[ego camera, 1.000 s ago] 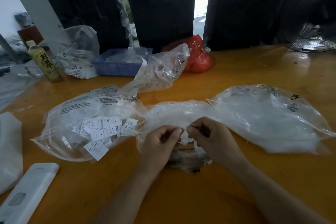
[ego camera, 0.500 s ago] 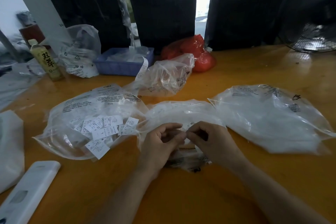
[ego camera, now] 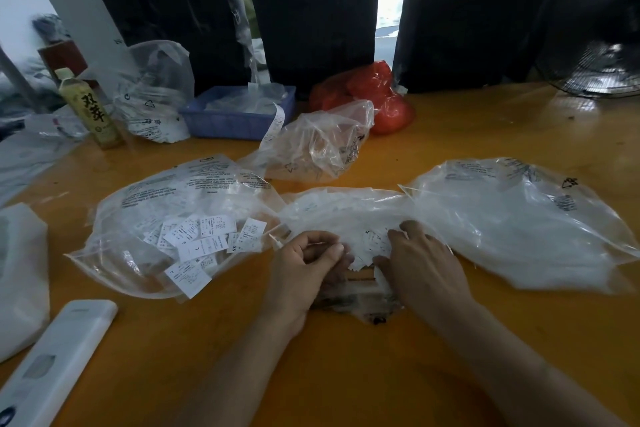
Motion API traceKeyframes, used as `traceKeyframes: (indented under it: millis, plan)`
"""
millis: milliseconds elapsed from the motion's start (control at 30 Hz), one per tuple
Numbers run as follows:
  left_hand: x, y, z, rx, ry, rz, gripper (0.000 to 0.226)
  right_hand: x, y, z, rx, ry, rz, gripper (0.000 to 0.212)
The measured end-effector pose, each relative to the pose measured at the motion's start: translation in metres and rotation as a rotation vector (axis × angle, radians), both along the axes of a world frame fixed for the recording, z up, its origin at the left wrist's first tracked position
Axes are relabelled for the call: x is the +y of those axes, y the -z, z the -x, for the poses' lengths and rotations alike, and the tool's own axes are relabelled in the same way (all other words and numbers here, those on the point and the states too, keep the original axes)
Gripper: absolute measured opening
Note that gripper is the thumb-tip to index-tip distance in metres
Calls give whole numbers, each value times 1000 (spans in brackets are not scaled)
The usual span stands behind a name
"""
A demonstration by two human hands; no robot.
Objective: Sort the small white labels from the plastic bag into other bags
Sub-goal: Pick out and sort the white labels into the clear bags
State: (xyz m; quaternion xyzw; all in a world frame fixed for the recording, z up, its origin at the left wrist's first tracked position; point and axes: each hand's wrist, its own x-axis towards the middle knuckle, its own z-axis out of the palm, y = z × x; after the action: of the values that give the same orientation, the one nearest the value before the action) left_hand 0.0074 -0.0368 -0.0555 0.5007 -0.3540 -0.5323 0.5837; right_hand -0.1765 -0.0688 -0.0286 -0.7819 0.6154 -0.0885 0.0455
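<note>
In the middle of the orange table (ego camera: 346,374) lies a clear plastic bag (ego camera: 332,208) holding a heap of small white labels (ego camera: 372,244). My left hand (ego camera: 304,270) is curled at the bag's near edge, with a thin white label pinched in its fingers. My right hand (ego camera: 419,263) lies spread on the heap, fingertips touching the labels and thumb apart. To the left, a printed clear bag (ego camera: 166,191) holds several sorted labels (ego camera: 204,239). A large clear bag (ego camera: 512,218) sits on the right.
Behind the middle bag is a crumpled clear bag (ego camera: 318,146). Farther back stand a blue basket (ego camera: 235,114), a red bag (ego camera: 377,97), a tea bottle (ego camera: 90,111) and black wrapped bundles (ego camera: 311,10). A fan (ego camera: 595,45) is at the far right, a white remote (ego camera: 59,357) near left.
My right hand has unclenched and moved forward onto the label heap. My left hand stays curled in place. The crumpled bag behind has sagged lower.
</note>
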Motion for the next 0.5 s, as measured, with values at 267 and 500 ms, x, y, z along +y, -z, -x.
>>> traceKeyframes:
  millis: [267, 500]
  plan:
    - [1, 2, -1, -115, -21, 18, 6, -2, 4, -1, -16, -50, 55, 38]
    - [1, 1, 4, -217, -59, 26, 11, -12, 17, -13, 54, 51, -14, 73]
